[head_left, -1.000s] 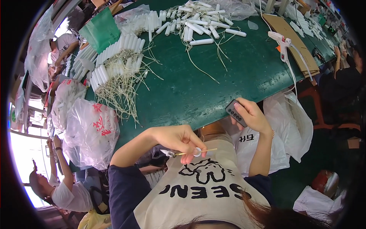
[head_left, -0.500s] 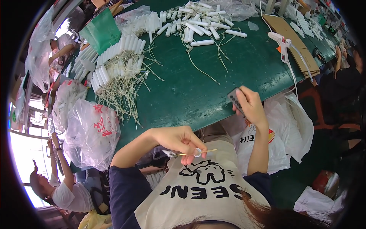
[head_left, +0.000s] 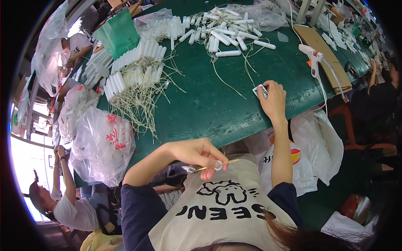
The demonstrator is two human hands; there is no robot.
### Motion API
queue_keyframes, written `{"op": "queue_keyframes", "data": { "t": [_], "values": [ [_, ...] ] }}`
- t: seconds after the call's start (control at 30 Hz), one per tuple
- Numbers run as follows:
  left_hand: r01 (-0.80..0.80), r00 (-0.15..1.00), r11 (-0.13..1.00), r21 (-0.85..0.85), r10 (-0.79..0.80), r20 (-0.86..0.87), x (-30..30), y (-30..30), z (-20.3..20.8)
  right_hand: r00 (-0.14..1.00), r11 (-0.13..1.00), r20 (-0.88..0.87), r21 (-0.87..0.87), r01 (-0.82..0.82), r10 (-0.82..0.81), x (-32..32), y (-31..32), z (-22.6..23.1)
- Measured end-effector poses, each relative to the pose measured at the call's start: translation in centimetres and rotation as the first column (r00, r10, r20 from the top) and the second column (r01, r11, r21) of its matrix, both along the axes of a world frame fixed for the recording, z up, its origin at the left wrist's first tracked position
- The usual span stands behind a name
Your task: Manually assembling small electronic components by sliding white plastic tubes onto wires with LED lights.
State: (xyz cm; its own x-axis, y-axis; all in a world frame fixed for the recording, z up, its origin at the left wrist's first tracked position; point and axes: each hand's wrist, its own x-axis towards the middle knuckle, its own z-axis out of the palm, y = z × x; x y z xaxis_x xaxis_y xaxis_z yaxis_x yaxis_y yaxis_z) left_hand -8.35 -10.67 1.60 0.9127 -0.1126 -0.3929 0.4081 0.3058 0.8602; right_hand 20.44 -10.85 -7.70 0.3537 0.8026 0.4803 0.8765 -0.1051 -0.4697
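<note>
My left hand (head_left: 194, 154) is closed in a pinch over my apron, at the table's near edge. Its fingers hold a thin yellow rod (head_left: 202, 169) with a whitish tip pointing left. A small white ring (head_left: 218, 165) sits at the same fingertips; whether it is worn or held I cannot tell. Out over the tabletop, my right hand (head_left: 274, 100) grips a small flat piece with round dark spots (head_left: 260, 90), pale on the side that shows. Beyond both hands, white tubes with thin pale cords (head_left: 228, 53) lie in a loose heap.
Rows of corded white tubes (head_left: 115, 83) cover the green table's (head_left: 201, 113) left side. A green bag (head_left: 117, 33) stands behind them. At the right are a white glue gun (head_left: 312, 56) and cardboard (head_left: 322, 54). Plastic bags (head_left: 102, 146) hang by the edge. Another person (head_left: 73, 209) is at left.
My right hand has moved away from me, over the table, and turned the flat piece from its dark side to a pale one. My left hand has barely moved.
</note>
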Motion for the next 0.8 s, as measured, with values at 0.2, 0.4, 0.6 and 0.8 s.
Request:
{"op": "queue_keyframes", "data": {
  "t": [0.2, 0.4, 0.6, 0.8],
  "values": [
    [-0.131, 0.987, 0.991, -0.022, 0.133, 0.094, 0.4, 1.7, 0.2, 0.986, 0.972, -0.092, 0.205, -0.114, 0.135, -0.8, -1.1, 1.8],
    [-0.226, 0.961, 0.97, -0.085, 0.237, 0.141, 1.7, 2.3, 0.6, 0.121, 0.388, -0.719, 0.219, -0.895, 0.684, -5.2, -6.9, 6.2],
    [-0.352, 0.936, 0.912, 0.212, 0.347, 0.062, 3.3, 3.2, 1.6, 0.274, 0.606, -0.835, 0.087, -0.791, 0.477, -4.2, -9.6, 4.1],
    [-0.44, 0.868, 0.615, 0.654, 0.479, 0.134, 4.4, 5.2, -3.4, 0.338, 0.751, -0.826, 0.146, -0.644, 0.451, -3.3, -11.2, 5.0]
  ]
}}
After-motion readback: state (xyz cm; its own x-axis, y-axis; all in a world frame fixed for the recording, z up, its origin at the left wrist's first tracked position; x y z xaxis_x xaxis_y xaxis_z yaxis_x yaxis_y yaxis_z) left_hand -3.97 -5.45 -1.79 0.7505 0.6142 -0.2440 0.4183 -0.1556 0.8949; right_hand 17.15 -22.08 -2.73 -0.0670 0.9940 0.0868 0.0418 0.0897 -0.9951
